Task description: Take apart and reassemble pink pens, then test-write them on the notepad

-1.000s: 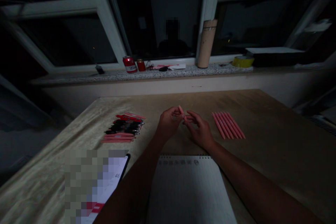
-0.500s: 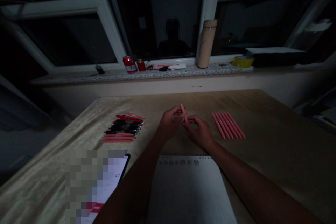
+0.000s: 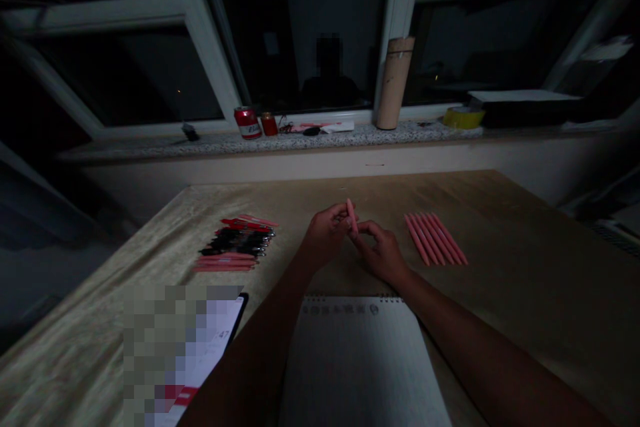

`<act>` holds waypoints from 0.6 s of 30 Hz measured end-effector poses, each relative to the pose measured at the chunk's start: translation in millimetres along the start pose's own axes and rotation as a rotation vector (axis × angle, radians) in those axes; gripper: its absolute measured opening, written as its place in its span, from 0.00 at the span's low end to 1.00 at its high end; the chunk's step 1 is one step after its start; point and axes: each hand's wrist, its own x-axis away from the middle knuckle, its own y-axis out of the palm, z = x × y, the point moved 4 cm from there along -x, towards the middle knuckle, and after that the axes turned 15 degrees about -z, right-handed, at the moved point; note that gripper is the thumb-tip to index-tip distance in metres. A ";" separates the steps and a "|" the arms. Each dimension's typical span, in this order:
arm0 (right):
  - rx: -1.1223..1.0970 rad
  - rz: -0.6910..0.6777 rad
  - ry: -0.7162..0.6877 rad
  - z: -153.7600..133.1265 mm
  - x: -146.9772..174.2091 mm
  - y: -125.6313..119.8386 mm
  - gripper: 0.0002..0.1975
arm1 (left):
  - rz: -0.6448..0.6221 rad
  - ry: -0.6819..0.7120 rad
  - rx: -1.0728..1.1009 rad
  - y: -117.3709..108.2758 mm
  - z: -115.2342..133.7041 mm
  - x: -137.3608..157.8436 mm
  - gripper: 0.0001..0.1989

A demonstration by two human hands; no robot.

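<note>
A single pink pen (image 3: 351, 211) is positioned between the two hands, tilted slightly from upright, above the middle of the tabletop (image 3: 540, 267). The left hand (image 3: 324, 230) closes its fingers around the pen's side. The right hand (image 3: 383, 252) forms a loop, with thumb and forefinger appearing to meet at the pen's lower end. The exact right-hand contact is too small and dark to confirm.

Status, as judged from the layout: a row of pink pens (image 3: 437, 239), apparently six, lies aligned to the right and appears complete as it stands. The held pen belongs to neither group yet. The mixed batch (image 3: 241, 241) of pink, red and black pens to the left appears not yet handled. The notepad (image 3: 367, 367) lies in front, a line of marks (image 3: 374, 309) along its top edge.
</note>
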 end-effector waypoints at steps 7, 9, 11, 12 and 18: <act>0.020 -0.028 -0.048 -3.3 0.4 -0.6 0.09 | 0.039 0.008 0.026 -0.1 -2.4 -0.6 0.08; 0.032 -0.020 -0.052 -2.4 0.6 -0.1 0.09 | 0.088 -0.024 0.059 -1.6 -6.6 -0.9 0.09; 0.035 -0.027 -0.056 -2.3 0.6 0.5 0.09 | 0.113 -0.052 0.123 -2.1 -11.4 -1.2 0.10; 0.032 -0.034 -0.058 -2.8 0.5 0.7 0.10 | 0.109 -0.054 0.160 -1.8 -13.1 -1.4 0.10; -0.016 -0.089 -0.063 -7.8 -0.6 1.4 0.12 | 0.037 -0.021 0.259 0.6 -12.1 -1.9 0.09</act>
